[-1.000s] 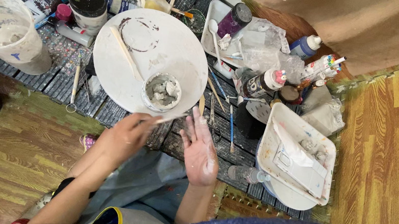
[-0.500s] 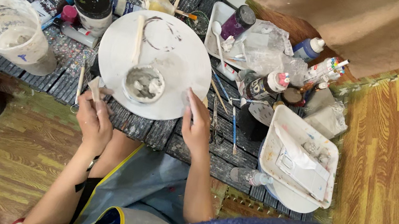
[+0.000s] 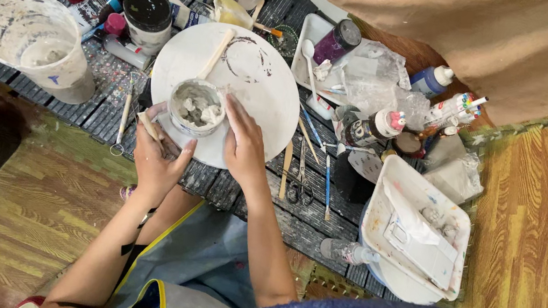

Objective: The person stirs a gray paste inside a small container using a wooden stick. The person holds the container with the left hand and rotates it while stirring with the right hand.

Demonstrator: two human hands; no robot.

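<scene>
Small paste-filled cup [image 3: 196,106] sits on the near-left part of the round white board [image 3: 256,77], flanked by both hands: left hand [image 3: 159,157] grips a thin stick, tip toward the cup, right hand [image 3: 241,144] cups its right wall (nearer one).

Small cup [image 3: 196,106] of grey-white paste sits on round white board [image 3: 255,81], near its front-left edge. L hand [image 3: 159,159] grips a thin stick [image 3: 149,125] just beside cup. R hand [image 3: 241,144] rests flat on board, touching cup's right side. Large paint-smeared bucket [image 3: 35,41] well to the left.
</scene>
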